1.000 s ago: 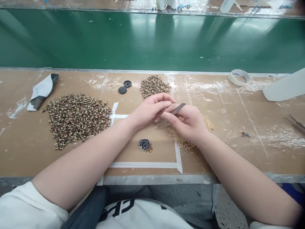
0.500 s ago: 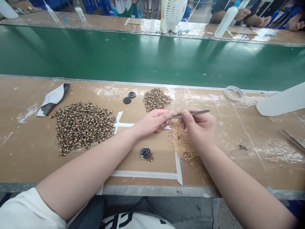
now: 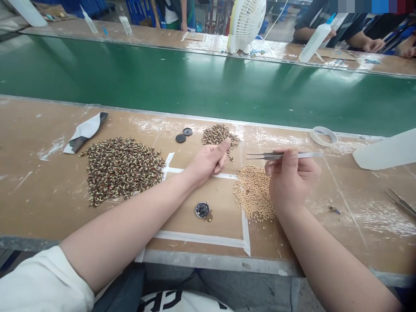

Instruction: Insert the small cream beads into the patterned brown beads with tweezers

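My right hand (image 3: 291, 180) holds metal tweezers (image 3: 307, 154) level, their two tips pointing left and slightly apart, with nothing visible between them. My left hand (image 3: 208, 164) is closed, thumb pressed onto the curled fingers; whatever it pinches is hidden or too small to name. Just beyond it lies a small pile of dark-and-cream pieces (image 3: 216, 133). Below the tweezers spreads a pile of tiny beige beads (image 3: 255, 195). Nearer me, a small round dish of shiny black stuff (image 3: 202, 210) sits on the cardboard inside white tape lines.
A larger pile of dark-and-cream pieces (image 3: 125, 169) lies left. Two black discs (image 3: 180, 138), a tape roll (image 3: 323, 136), a white bottle (image 3: 386, 151) and a second pair of tweezers (image 3: 401, 203) lie around. Beyond runs a green belt (image 3: 195, 82), with a fan (image 3: 248, 26) and other people behind.
My right hand has moved right, drawing the tweezers away from my left fingertips, and the tips now show. My left hand stays closed with its thumb tilted up. The camera view has shifted slightly.
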`<move>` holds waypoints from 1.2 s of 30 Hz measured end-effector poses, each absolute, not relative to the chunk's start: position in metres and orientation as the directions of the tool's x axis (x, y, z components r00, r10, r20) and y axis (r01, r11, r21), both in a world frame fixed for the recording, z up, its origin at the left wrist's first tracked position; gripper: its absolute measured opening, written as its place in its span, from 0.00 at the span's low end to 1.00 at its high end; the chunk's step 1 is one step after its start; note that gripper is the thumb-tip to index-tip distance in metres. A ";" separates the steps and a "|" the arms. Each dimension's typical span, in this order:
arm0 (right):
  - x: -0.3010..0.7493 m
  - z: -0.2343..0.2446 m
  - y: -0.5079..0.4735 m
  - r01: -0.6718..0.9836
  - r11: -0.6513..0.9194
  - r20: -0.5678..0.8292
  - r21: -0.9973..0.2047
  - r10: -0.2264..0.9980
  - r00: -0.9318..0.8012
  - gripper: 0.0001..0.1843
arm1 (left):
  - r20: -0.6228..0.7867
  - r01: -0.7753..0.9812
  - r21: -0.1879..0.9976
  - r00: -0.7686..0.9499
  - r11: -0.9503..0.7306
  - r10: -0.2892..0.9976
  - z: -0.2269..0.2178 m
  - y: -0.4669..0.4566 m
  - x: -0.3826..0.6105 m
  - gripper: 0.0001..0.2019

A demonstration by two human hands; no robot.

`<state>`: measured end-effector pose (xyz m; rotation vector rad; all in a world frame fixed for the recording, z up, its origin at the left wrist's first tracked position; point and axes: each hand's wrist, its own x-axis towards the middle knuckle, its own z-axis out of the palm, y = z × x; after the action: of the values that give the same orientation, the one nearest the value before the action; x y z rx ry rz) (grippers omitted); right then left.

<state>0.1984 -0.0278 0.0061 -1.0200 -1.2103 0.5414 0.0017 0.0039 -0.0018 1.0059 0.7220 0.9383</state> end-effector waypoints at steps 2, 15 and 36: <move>0.200 0.004 -0.025 0.153 0.433 0.459 -0.888 0.836 0.302 0.18 | -0.083 -0.347 0.906 0.415 0.242 0.906 -0.001 0.006 0.000 0.36; 0.197 0.004 -0.028 0.111 0.428 0.442 -0.897 0.865 0.239 0.15 | -0.150 -0.504 0.706 0.580 0.498 0.801 0.014 0.005 -0.006 0.23; 0.193 0.013 -0.038 0.181 0.565 0.592 -0.805 0.783 0.190 0.09 | -0.184 -0.272 0.862 0.619 0.427 0.764 0.004 0.002 0.000 0.27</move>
<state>0.1928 -0.0384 0.0134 -0.9210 -1.3451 0.5199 -0.0004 0.0017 0.0041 0.9120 0.6240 0.7018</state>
